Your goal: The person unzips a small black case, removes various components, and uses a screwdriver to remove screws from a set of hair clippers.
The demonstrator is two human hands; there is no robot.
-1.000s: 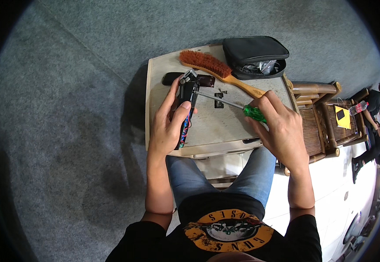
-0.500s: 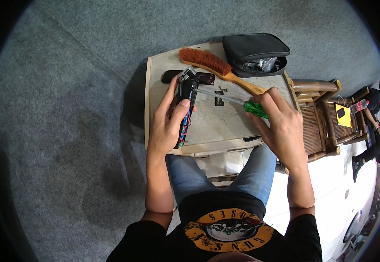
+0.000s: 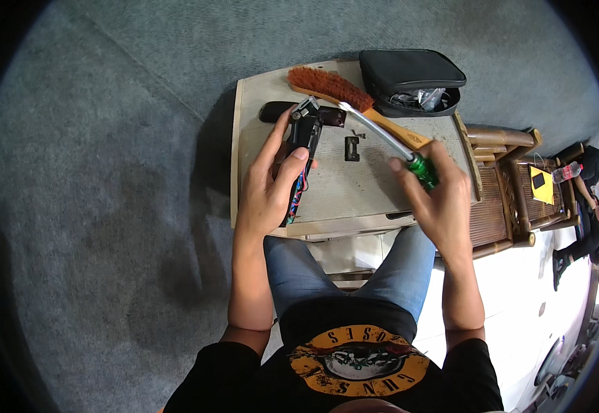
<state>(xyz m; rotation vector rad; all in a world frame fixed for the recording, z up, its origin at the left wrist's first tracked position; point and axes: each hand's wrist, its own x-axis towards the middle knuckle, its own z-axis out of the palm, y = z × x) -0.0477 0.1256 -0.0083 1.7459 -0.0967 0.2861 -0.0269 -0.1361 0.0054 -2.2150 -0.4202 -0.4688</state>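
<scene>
My left hand (image 3: 270, 186) is wrapped round a black hair clipper (image 3: 304, 131), held upright with its metal blade end away from me. The clipper's casing is off along its lower part, where coloured wires show. In my right hand (image 3: 444, 199) is a screwdriver (image 3: 382, 134), gripped by its green handle; its shaft slants up and left, and the tip is apart from the clipper, over the brush. A dark casing piece (image 3: 275, 111) lies on the table behind the clipper. Between my hands rests a small black part (image 3: 352, 149), with a tiny piece (image 3: 359, 135) beside it.
A wooden-handled brush (image 3: 330, 84) with reddish bristles lies across the back of the small table (image 3: 244, 172). At the back right stands an open black zip case (image 3: 413, 69) with items inside. Bamboo chairs (image 3: 492, 199) are on the right, and a seated person (image 3: 589, 199) is beyond.
The screwdriver tip has left the clipper's side and swung up and away to the right. My right hand has turned with it; my left hand still holds the clipper.
</scene>
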